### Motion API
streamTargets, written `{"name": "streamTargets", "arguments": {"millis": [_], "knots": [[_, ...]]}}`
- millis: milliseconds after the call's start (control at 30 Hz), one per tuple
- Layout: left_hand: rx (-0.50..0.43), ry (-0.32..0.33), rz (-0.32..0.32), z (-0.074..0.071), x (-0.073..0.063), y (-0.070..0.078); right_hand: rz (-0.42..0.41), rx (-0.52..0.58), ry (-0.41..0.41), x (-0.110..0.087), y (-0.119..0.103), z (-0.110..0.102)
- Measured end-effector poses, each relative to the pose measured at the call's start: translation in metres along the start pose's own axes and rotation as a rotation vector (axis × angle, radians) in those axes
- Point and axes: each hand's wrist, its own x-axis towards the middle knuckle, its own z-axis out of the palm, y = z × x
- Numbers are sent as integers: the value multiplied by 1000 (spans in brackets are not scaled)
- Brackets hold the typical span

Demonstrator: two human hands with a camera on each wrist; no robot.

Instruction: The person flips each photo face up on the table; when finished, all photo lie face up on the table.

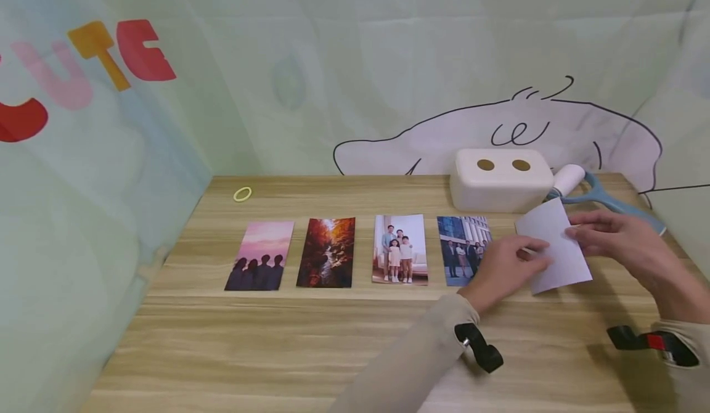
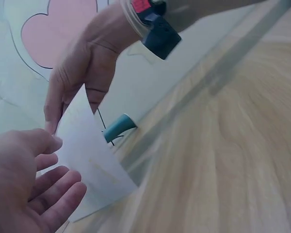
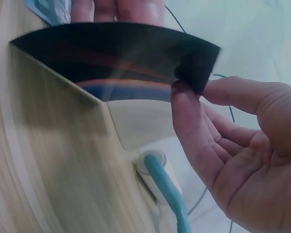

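Between thumb and fingers my right hand pinches one edge of a photo print, held tilted over the right side of the table. Its white back faces my left hand; the dark picture side appears in the right wrist view, its subject too dim to tell. On the white side, the left fingers are loosely bent at the print without gripping it. Left of it lie prints of a business group, a family, an autumn stream and silhouettes under a pink sky.
A white box with two round holes stands at the table's back edge. Beside it lies a lint roller with a blue handle. A small yellow ring lies at the back left. Printed cloth hangs behind the wooden table.
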Motion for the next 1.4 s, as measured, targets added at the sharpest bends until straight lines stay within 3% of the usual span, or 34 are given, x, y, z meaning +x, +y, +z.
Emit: {"name": "streamTargets", "arguments": {"millis": [100, 233, 467, 833, 1100, 1233, 1400], "knots": [[-44, 27, 0, -2, 1, 1, 16, 18, -7, 1, -2, 4], [-95, 55, 1, -3, 2, 1, -2, 146, -31, 3, -4, 9], [-230, 88, -112, -7, 1, 4, -39, 316, -81, 7, -4, 19], [-458, 162, -227, -9, 3, 11, -124, 490, -172, 8, -2, 23], [-582, 211, -236, -11, 5, 11, -237, 364, -203, 8, -1, 28], [-655, 245, -226, -11, 7, 10, -247, 295, -191, 7, -3, 31], [-644, 263, -247, -11, 6, 10, -238, 256, -170, 5, -6, 34]]}}
